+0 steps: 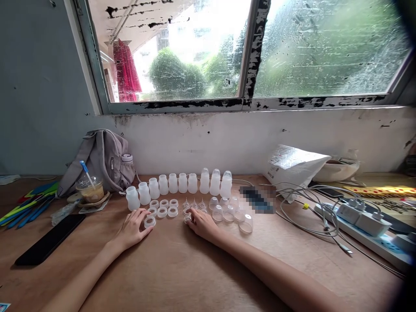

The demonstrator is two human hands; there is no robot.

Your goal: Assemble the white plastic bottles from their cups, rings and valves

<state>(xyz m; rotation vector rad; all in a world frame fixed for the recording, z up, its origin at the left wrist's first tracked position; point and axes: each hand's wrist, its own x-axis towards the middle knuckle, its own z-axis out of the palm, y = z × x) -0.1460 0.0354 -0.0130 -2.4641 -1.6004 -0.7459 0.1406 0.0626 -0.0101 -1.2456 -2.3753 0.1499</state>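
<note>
My left hand [134, 225] rests on the table with thumb and forefinger round a white bottle collar ring [150, 222]. More collar rings [162, 212] lie flat just beyond it. My right hand [203, 224] has its fingers closed at the rim of a clear bottle nipple [187, 219], partly hidden by the fingertips. Several other nipples [194, 203] stand point up behind that hand. Frosted baby bottles [164, 185] line up along the back; the rightmost few [215, 183] wear clear domed caps. Loose clear caps [246, 224] stand to the right of my right hand.
On the left are a black phone-like slab [50, 240], an iced drink cup [90, 189], coloured pens [29, 206] and a grey backpack [100, 160]. At right lie white cables [305, 223], a power strip [367, 234] and a silver-white pouch [292, 164].
</note>
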